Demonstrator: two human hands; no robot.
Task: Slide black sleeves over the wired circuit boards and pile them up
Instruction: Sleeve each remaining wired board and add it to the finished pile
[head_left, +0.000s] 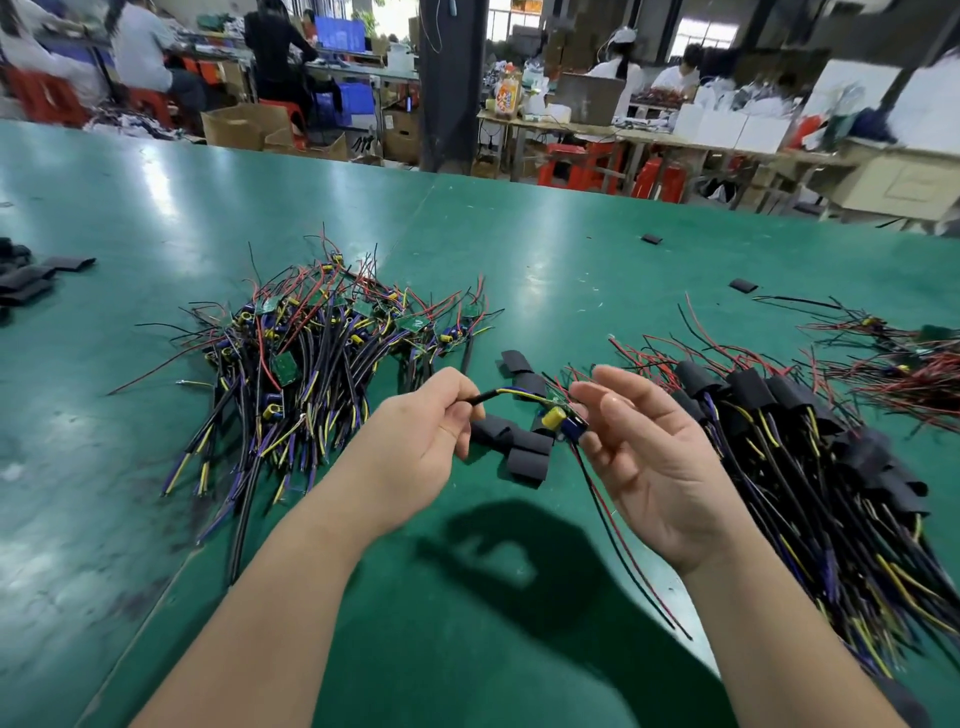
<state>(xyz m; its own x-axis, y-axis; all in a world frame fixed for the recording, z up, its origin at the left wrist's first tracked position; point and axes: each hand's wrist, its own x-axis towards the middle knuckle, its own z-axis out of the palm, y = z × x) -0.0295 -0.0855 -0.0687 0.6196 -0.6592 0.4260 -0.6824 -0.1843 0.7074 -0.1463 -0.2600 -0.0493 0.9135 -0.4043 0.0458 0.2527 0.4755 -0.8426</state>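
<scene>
My left hand (434, 431) pinches the black cable end of a wired circuit board (561, 418), which hangs above the green table (519, 249). The board carries a yellow capacitor and a blue part, and its red and black leads trail down toward me. My right hand (644, 441) is beside the board with fingers spread, thumb and fingertips touching its right end. Several loose black sleeves (519, 447) lie on the table just under the board. A pile of bare wired boards (322, 353) lies to the left. Boards with sleeves on are piled (810, 447) at the right.
More black sleeves lie at the far left edge (31, 275), and two stray ones (743, 285) at the back right. Another tangle of red-wired boards (904, 364) lies far right. People work at benches beyond the table.
</scene>
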